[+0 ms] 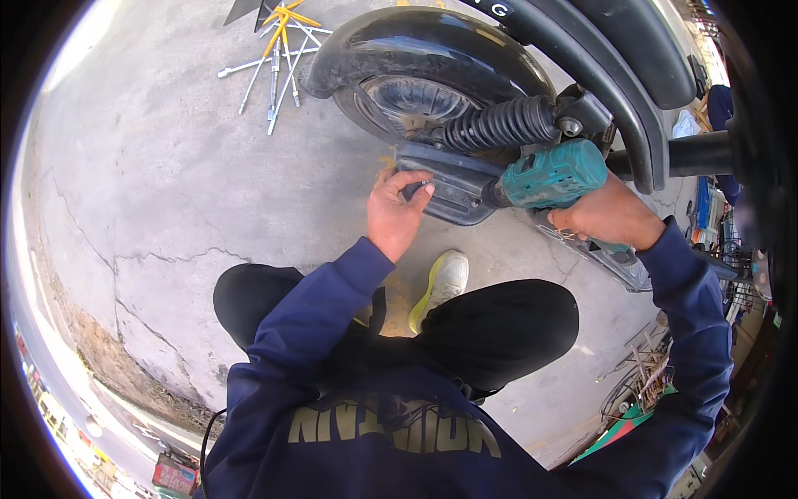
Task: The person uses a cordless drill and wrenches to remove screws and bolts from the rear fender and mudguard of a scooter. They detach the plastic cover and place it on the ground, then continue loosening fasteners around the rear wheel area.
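My right hand (611, 212) is closed round the handle of a teal and black cordless drill (553, 176). The drill's black nose points left, against or just above the right end of a long black cover (453, 187) low on a two-wheeler. At the cover's left part, my left hand (397, 208) has thumb and forefinger drawn together in a pinch. A tiny dark thing shows near those fingertips, too small to name. Behind the cover are the rear wheel (416, 104) with its glossy black mudguard (424, 41) and a black coil shock absorber (499, 125).
Several T-handled socket wrenches (278, 62), some with yellow handles, lie on cracked concrete (166, 183) at the far left. A black frame tube (632, 91) arches above the drill. My knees and a white-and-yellow shoe (445, 283) are close below. Clutter (640, 374) stands at the right.
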Available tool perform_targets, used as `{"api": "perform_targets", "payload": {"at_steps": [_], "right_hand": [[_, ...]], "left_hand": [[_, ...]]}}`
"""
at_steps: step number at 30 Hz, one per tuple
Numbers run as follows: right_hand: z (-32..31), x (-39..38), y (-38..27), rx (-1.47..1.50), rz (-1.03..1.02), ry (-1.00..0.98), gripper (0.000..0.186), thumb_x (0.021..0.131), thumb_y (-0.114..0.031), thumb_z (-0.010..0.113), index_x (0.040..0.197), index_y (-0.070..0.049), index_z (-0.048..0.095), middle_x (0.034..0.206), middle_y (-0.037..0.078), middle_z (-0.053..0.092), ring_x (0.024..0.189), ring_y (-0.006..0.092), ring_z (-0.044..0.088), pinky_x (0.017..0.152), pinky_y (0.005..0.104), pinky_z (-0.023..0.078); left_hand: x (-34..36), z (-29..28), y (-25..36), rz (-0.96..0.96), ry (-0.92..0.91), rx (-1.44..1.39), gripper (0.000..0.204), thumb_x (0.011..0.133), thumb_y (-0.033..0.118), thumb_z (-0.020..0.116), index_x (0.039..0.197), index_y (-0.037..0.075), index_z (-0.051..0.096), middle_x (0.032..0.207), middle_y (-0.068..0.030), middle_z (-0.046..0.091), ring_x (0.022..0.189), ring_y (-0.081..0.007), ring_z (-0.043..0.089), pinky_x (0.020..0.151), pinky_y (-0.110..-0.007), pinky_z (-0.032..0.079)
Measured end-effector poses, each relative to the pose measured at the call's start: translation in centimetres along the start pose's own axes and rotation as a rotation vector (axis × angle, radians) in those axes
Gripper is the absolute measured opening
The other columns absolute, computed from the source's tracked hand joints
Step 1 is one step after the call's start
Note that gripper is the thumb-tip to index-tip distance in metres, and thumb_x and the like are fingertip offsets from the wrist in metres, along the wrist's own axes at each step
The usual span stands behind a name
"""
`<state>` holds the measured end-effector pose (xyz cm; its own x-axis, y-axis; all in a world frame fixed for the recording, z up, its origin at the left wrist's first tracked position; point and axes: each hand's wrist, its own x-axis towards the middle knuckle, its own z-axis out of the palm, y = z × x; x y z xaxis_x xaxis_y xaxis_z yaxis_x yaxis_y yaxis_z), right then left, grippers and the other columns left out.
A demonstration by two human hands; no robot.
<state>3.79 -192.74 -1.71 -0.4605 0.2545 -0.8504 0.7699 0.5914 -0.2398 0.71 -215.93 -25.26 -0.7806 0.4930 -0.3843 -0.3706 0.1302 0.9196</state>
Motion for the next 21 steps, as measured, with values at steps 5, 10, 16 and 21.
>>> {"api": "perform_targets", "payload": {"at_steps": [5,10,16,21], "right_hand": [[0.1,0.0,0.6,0.001,-0.026,0.007,0.031,0.081,-0.006,0.073,0.111,-0.002,0.067,0.071,0.005,0.066,0.052,0.0121,0.057,0.054,0.0299,0.049],[0.1,0.6,1.3,-0.009,-0.062,0.042,0.018,0.076,-0.012,0.071,0.088,0.001,0.067,0.066,0.009,0.066,0.05,0.0179,0.061,0.054,0.0334,0.05],[-0.3,0.3,1.3,-0.105,-0.084,0.036,0.016,0.076,-0.015,0.069,0.072,0.0,0.064,0.058,0.01,0.064,0.051,0.021,0.063,0.059,0.0342,0.052],[0.5,0.8,3.6,-0.111,-0.254,0.115,0.027,0.077,-0.011,0.073,0.103,-0.002,0.068,0.07,0.008,0.066,0.054,0.0147,0.057,0.058,0.0316,0.05]], "left_hand": [[-0.7,0.2,0.9,0.138,0.093,0.134,0.018,0.087,0.007,0.075,0.104,0.002,0.075,0.11,-0.0095,0.062,0.089,-0.014,0.058,0.078,-0.027,0.051],[-0.8,-0.1,0.7,0.162,0.1,0.182,0.019,0.085,0.008,0.077,0.104,0.006,0.076,0.103,-0.0101,0.061,0.086,-0.0178,0.06,0.079,-0.03,0.05],[-0.5,-0.3,0.6,-0.125,0.052,-0.128,0.017,0.087,0.002,0.076,0.104,0.001,0.076,0.096,-0.0024,0.06,0.068,-0.0055,0.051,0.062,-0.022,0.045],[-0.4,-0.7,0.9,0.029,-0.014,-0.071,0.017,0.087,0.001,0.076,0.103,0.0,0.076,0.096,-0.0015,0.06,0.068,-0.0049,0.048,0.061,-0.022,0.042]]}}
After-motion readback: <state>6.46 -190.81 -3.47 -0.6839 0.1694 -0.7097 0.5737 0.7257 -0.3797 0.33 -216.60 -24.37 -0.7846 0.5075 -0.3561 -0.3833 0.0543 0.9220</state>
